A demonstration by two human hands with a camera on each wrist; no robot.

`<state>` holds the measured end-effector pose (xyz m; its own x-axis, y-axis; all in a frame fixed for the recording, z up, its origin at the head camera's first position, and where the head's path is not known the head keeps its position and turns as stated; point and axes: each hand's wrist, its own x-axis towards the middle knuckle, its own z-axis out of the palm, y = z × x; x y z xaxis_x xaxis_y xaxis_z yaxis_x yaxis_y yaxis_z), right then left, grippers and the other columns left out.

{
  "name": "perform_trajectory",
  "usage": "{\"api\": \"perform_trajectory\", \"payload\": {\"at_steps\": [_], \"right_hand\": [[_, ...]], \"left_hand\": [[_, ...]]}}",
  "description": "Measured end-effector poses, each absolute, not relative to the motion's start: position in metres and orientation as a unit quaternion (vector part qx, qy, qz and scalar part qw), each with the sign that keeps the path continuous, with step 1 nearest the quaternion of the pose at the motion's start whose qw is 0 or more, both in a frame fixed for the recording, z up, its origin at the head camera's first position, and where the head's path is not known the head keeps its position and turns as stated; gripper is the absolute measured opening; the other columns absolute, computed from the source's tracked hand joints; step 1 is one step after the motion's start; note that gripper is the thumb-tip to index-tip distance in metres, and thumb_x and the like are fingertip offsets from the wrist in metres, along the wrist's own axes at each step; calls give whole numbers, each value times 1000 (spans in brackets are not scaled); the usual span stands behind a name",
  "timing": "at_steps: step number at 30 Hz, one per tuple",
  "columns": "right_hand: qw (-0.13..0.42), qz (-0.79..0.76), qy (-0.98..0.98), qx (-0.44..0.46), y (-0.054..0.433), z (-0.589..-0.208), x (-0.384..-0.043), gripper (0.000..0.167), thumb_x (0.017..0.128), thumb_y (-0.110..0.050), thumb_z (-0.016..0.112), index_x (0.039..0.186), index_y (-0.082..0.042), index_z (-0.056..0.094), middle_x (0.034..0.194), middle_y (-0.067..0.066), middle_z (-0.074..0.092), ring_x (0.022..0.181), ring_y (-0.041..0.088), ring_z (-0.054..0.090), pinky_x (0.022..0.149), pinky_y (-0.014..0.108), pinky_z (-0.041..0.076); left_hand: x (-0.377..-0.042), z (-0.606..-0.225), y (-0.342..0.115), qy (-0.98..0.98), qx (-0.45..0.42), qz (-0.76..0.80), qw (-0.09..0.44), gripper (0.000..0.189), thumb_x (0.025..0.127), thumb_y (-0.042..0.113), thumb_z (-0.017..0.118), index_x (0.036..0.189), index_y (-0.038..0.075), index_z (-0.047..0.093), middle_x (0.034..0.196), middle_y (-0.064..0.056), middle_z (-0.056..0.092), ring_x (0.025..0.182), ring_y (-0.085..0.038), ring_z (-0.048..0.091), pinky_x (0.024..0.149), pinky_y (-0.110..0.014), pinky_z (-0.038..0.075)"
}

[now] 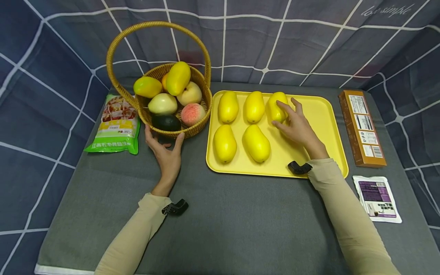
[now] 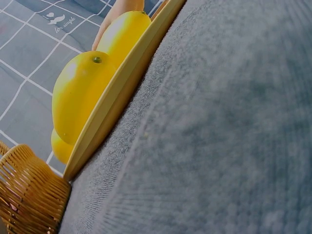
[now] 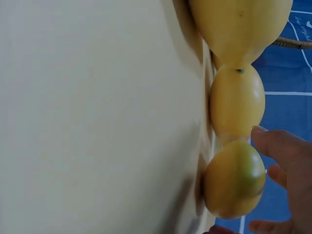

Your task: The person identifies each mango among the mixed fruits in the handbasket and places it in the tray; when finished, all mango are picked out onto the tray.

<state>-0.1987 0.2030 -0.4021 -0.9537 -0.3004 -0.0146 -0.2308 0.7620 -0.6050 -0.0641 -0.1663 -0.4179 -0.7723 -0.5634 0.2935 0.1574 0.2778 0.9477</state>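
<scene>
Several yellow mangoes [image 1: 225,143] lie in two rows on a yellow tray [image 1: 319,114]. My right hand [image 1: 298,124] is at the mango [image 1: 276,107] in the back row's right end, its thumb and fingers spread about it. In the right wrist view that mango [image 3: 235,180] shows a greenish patch, and gaps remain between it and the fingers. To the left stands a wicker basket [image 1: 197,131] with a tall handle. My left hand [image 1: 167,156] touches the basket's front wall with spread thumb and fingers. Its own wrist view does not show this hand.
Inside the basket are mangoes [image 1: 178,78], a peach [image 1: 193,114], a dark green avocado-like fruit [image 1: 166,122] and pale round fruits [image 1: 162,104]. A green food bag [image 1: 117,126] lies left of it. Right of the tray are a brown box [image 1: 362,128] and a white-purple pouch [image 1: 377,198].
</scene>
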Motion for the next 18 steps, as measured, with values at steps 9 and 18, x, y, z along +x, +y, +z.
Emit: {"api": "perform_trajectory", "payload": {"at_steps": [9, 18], "right_hand": [[-17, -328, 925, -193, 192, -384, -194, 67, 91, -28, 70, 151, -23, 40, 161, 17, 13, 148, 37, 16, 110, 65, 26], [-43, -326, 903, -278, 150, -362, -184, 65, 90, -28, 72, 148, -24, 44, 161, 13, 19, 145, 35, 26, 110, 61, 30]], "left_hand": [[-65, -415, -166, -738, 133, -586, 308, 92, 90, 11, 71, 154, -2, 7, 157, -23, 11, 138, -38, 27, 87, -47, 36], [-64, -415, -165, -735, 137, -587, 311, 91, 90, 13, 71, 154, -3, 8, 157, -22, 11, 138, -37, 27, 87, -48, 36]]}}
